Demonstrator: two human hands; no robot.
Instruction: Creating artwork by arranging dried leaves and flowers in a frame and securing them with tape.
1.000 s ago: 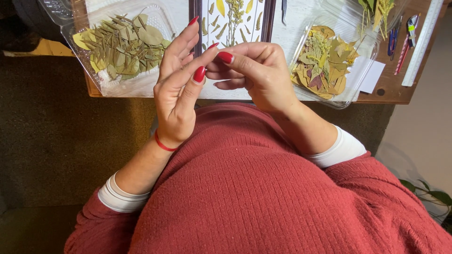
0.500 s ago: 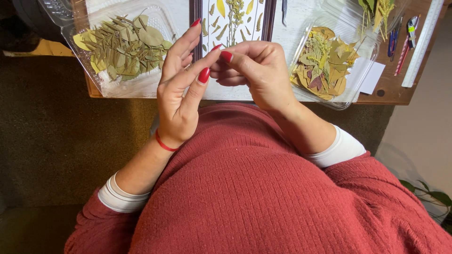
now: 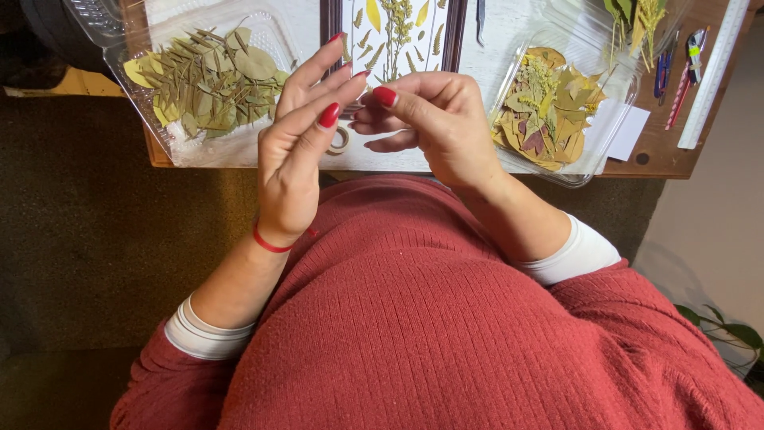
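Person in a red knit sweater [image 3: 446, 342] fills the lower frame, white cuffs at both wrists. Wooden desk [image 3: 660, 151] runs along the top edge, dark carpet to the left.

Left side of desk: clear plastic tray [image 3: 171, 139] of green pressed leaves [image 3: 211, 80], lid folded back. Right side: second clear tray [image 3: 593, 151] of yellow, brown and reddish pressed leaves [image 3: 549, 107]. Between the trays, a dark-framed panel [image 3: 455, 32] with pressed leaves and a flower sprig laid on white. Far right: white ruler [image 3: 715, 72], pens [image 3: 676, 76], white card [image 3: 629, 131]. Metal tweezers [image 3: 481, 20] just right of the frame.

Left hand [image 3: 298, 151] raised over the desk edge, fingers long and loosely spread, red nails, thumb tip meeting the right hand's fingertips; red string bracelet [image 3: 270, 241] at the wrist. Right hand [image 3: 434, 123] beside it, fingers curled in, thumb and forefinger pinched together against the left thumb. Whatever is pinched is too small to tell; cannot tell whether either hand actually grips something. A small tape roll [image 3: 341, 142] lies on the desk just under the left hand, partly hidden by it. Both hands sit in front of the frame's lower edge, between the two trays.
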